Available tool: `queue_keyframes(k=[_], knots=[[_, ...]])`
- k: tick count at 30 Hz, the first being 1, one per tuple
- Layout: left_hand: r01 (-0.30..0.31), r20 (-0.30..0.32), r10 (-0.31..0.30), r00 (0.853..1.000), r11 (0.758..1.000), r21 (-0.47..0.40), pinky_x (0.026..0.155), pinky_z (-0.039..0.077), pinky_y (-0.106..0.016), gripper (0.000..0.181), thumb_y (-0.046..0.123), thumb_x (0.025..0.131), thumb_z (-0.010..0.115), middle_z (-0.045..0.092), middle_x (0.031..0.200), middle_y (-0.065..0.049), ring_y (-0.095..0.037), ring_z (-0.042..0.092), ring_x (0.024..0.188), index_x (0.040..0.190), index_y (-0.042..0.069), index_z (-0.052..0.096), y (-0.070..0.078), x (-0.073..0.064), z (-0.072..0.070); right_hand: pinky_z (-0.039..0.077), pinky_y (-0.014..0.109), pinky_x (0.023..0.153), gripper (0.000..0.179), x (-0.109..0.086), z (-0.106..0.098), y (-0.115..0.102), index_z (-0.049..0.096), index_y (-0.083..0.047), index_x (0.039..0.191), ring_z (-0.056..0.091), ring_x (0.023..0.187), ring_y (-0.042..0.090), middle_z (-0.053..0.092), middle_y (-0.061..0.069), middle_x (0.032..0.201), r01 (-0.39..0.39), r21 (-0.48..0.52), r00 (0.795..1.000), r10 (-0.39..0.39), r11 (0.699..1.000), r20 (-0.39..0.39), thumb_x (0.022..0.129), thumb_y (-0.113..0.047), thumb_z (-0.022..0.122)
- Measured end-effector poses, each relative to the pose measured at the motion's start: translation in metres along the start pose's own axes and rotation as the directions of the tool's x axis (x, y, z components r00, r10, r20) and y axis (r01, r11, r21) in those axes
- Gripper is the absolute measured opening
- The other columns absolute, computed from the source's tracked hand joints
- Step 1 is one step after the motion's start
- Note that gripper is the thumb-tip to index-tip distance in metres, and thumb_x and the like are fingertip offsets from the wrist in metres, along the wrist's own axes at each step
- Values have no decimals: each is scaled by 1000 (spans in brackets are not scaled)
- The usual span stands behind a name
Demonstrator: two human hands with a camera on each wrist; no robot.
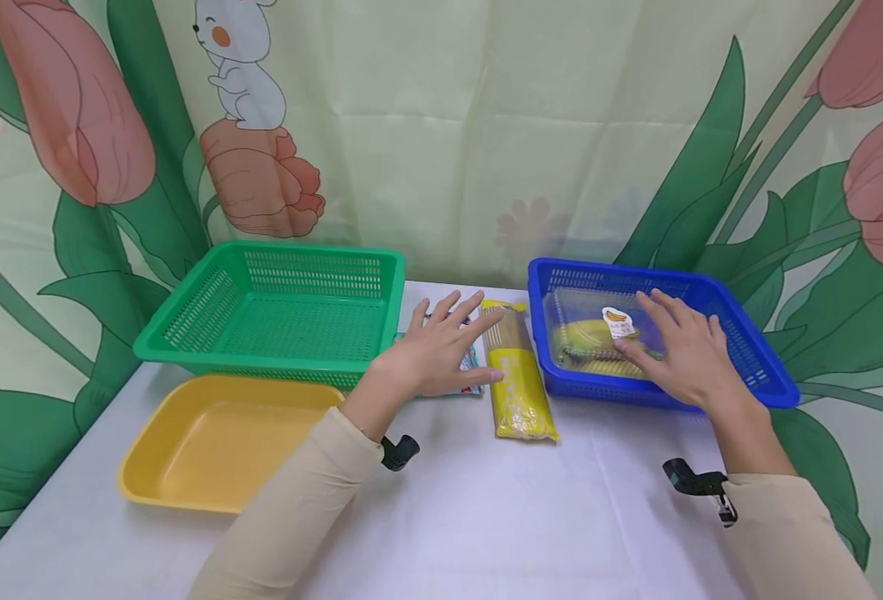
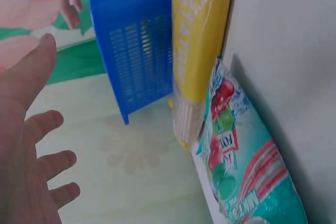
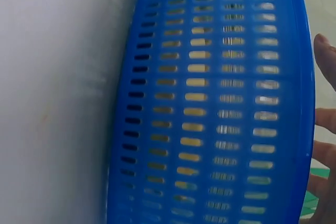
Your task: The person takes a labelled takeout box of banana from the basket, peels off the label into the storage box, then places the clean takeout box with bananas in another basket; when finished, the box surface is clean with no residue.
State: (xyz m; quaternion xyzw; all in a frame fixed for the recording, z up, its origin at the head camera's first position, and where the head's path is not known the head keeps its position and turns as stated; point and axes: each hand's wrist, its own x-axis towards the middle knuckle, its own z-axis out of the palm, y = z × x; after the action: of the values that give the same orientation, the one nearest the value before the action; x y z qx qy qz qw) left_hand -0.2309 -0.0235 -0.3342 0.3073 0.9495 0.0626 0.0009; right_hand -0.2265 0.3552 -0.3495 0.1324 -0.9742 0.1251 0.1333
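Our left grip (image 1: 441, 354) and right grip (image 1: 687, 357) are spread, empty; the latter's over the clear box (image 1: 591, 321), contact unclear. Pinching off-centre, we could tip it.

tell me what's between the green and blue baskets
In the head view, a yellow packet lies nearer the blue basket and a partly hidden teal bag nearer the green basket; the left wrist view shows the bag better.

From here I see a yellow tray (image 1: 209, 450) just in front of the green basket (image 1: 299, 323) on the white-covered desk (image 1: 561, 525); behind that basket I make out a backdrop (image 1: 426, 167) printed with a rabbit (image 1: 245, 92) and tulips (image 1: 74, 108).
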Motion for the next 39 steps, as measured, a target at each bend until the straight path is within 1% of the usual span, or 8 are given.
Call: queue_keyframes(k=[4,11,17,21,26,30,33,39], knots=[[-20,13,21,1000,999,-25,124,11,-64,85,77,96,43,8,174,1,-31,6,160,165,39,12,5,9,5,-1,78,116,82,3,0,13,23,-14,165,17,152,51,23,24,167,-5,43,1000,4,999,14,101,-52,59],[-51,23,54,998,995,-88,123,17,-63,85,75,96,44,8,174,1,-29,7,160,165,39,10,13,23,14,14,85,106,80,7,-2,35,17,-14,166,13,149,59,14,26,168,-42,152,996,30,987,83,104,-45,56],[-70,21,74,997,986,-150,121,19,-67,85,76,96,44,7,174,2,-31,10,159,165,39,11,18,35,23,16,83,108,79,9,-7,50,11,-15,167,8,152,56,8,28,169,-105,237,985,68,966,157,106,-43,53],[-90,6,94,996,974,-207,120,19,-68,84,74,96,47,8,173,2,-32,11,158,165,38,14,21,43,29,15,84,107,78,10,-8,57,10,-12,166,9,150,59,7,30,168,-117,265,982,70,957,178,107,-42,51],[-107,-4,109,994,967,-233,119,21,-69,83,75,96,46,10,173,0,-33,13,158,165,38,17,25,52,35,17,84,105,77,13,-9,64,8,-11,166,13,147,61,6,33,166,-146,301,975,86,942,205,108,-42,47],[-111,-2,114,994,963,-246,119,20,-70,82,75,96,45,11,173,-2,-33,12,158,164,39,18,28,56,38,23,84,102,78,15,-9,68,5,-12,166,20,144,63,4,34,166,-190,320,963,113,928,244,108,-45,45],[-130,-17,130,991,951,-280,119,19,-70,80,73,97,48,13,173,-2,-32,12,158,164,37,21,30,58,40,24,84,101,77,15,-9,72,4,-13,166,20,143,64,2,34,166,-213,329,955,124,920,271,109,-46,43],[-151,-30,149,988,934,-324,122,14,-67,77,72,97,47,12,173,1,-29,10,159,163,40,24,33,63,43,17,85,104,77,15,-8,79,-1,-16,166,9,147,64,-5,32,167,-293,350,924,169,890,344,109,-54,33]])
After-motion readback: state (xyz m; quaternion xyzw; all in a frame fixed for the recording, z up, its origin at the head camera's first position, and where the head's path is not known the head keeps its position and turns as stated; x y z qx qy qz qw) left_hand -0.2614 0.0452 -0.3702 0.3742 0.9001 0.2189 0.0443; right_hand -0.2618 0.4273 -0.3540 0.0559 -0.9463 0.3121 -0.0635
